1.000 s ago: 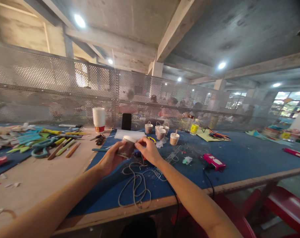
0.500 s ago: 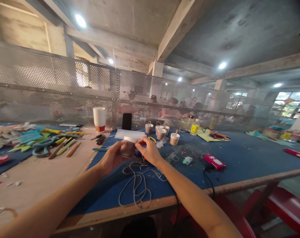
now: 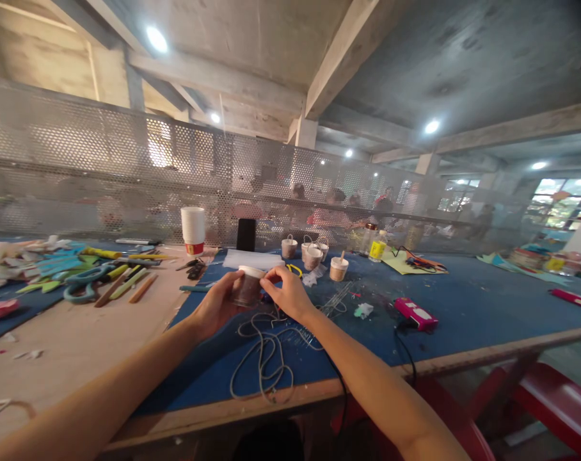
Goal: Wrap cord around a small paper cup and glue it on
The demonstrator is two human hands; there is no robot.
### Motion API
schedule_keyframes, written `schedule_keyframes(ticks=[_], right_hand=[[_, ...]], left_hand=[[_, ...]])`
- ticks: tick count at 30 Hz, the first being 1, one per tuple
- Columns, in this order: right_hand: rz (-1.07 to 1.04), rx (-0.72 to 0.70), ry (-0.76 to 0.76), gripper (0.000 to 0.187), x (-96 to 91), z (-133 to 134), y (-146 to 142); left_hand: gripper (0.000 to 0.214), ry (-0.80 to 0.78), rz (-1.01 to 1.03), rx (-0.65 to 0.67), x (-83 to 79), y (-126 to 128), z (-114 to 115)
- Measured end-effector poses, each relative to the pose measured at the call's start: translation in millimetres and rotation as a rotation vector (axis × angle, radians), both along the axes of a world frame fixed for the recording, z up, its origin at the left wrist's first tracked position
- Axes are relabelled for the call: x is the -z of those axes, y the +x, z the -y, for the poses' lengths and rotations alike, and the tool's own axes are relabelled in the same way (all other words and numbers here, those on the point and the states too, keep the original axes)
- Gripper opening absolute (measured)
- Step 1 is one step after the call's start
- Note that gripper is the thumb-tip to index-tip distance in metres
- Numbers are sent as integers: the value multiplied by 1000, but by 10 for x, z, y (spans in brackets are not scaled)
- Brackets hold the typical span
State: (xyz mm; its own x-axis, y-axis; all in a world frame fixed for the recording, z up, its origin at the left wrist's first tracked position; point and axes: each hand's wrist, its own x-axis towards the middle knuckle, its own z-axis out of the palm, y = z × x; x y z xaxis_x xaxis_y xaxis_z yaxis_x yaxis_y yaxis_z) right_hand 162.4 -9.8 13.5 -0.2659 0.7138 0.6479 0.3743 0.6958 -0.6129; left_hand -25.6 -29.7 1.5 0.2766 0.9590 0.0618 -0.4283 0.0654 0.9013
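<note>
My left hand (image 3: 217, 301) is wrapped round a paper cup (image 3: 246, 291) with a brown side and a white rim, held upright above the blue table mat (image 3: 194, 378). Thumb and fingers of my right hand (image 3: 285, 291) are pinched together at the right side of the cup's rim. Whether they also grip something small there is hidden. Below both hands a loose grey cord (image 3: 262, 358) lies in loops. Behind the cup is a flat whitish sheet (image 3: 252, 259), with a dark phone (image 3: 246, 235) standing upright past it.
Several small brown cups with handles (image 3: 312, 258) stand behind my right hand. Stacked paper cups (image 3: 193, 227) are at the back left, near blue scissors (image 3: 82, 285) and several tools. Rightward lie a pink device (image 3: 415, 314) and a yellow-labelled bottle (image 3: 377, 246). A perforated metal screen (image 3: 199, 173) borders the table.
The cup's rim has tilted slightly, so a little more of its top shows. Both hands keep nearly the same place and grip.
</note>
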Motion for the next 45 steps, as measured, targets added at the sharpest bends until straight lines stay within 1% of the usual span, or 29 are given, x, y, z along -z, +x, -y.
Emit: schedule_keyframes(ticks=[13, 20, 27, 34, 39, 45], right_hand=[[-20, -23, -30, 9, -13, 1, 5], [-47, -41, -41, 9, 10, -25, 9], [-51, -52, -39, 10, 0, -25, 0], [-44, -47, -69, 10, 25, -70, 9], [-82, -46, -113, 8, 49, -90, 20], [-75, -32, -122, 7, 47, -78, 19]], left_hand=[[31, -31, 41, 2, 8, 5, -13], [31, 10, 49, 14, 28, 3, -23], [27, -18, 62, -6, 2, 14, -4], [26, -21, 73, -13, 34, 10, -36], [27, -36, 120, 32, 3, 23, -29], [26, -8, 85, 14, -32, 26, 32]])
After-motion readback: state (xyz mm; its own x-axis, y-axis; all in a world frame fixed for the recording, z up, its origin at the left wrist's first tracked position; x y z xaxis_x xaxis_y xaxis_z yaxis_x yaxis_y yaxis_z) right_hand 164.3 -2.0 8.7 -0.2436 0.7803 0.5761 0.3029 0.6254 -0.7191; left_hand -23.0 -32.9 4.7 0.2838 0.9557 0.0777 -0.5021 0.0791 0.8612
